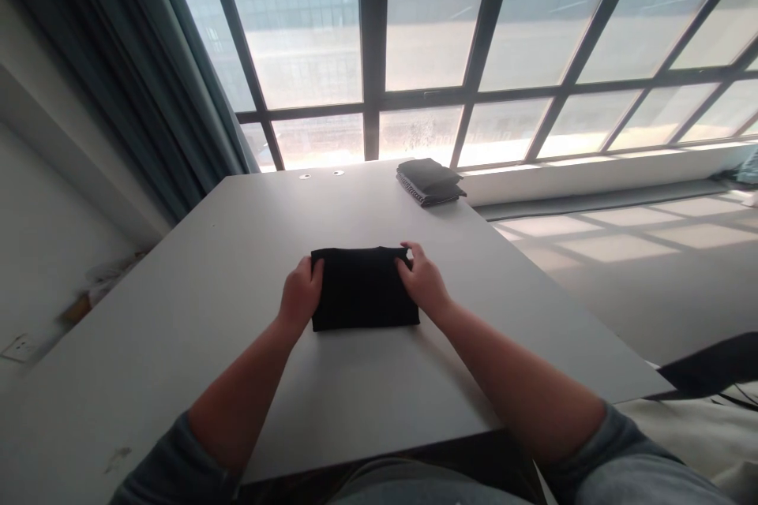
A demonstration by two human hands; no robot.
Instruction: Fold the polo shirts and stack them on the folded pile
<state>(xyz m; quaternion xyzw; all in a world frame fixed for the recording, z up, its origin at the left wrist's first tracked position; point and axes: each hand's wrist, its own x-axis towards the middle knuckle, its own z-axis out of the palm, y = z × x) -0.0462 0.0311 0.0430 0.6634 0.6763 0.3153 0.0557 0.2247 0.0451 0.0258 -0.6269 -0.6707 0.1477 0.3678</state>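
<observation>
A black piece of cloth (pixel 365 289), folded into a flat rectangle, is in front of me over the middle of the table. My left hand (pixel 301 289) grips its left edge, thumb on the near face and the other fingers hidden behind. At the upper right corner my right hand (pixel 422 278) pinches the cloth between the thumb and fingers, part of which show past the edge. Whether the lower edge rests on the tabletop I cannot tell.
Toward the far right edge of the white table (pixel 260 229) lies a stack of folded dark grey cloths (pixel 429 180). Large windows (pixel 426 24) rise behind the table. A dark curtain (pixel 118 47) hangs at the left, and a black object (pixel 711 367) is beside the table's near right corner.
</observation>
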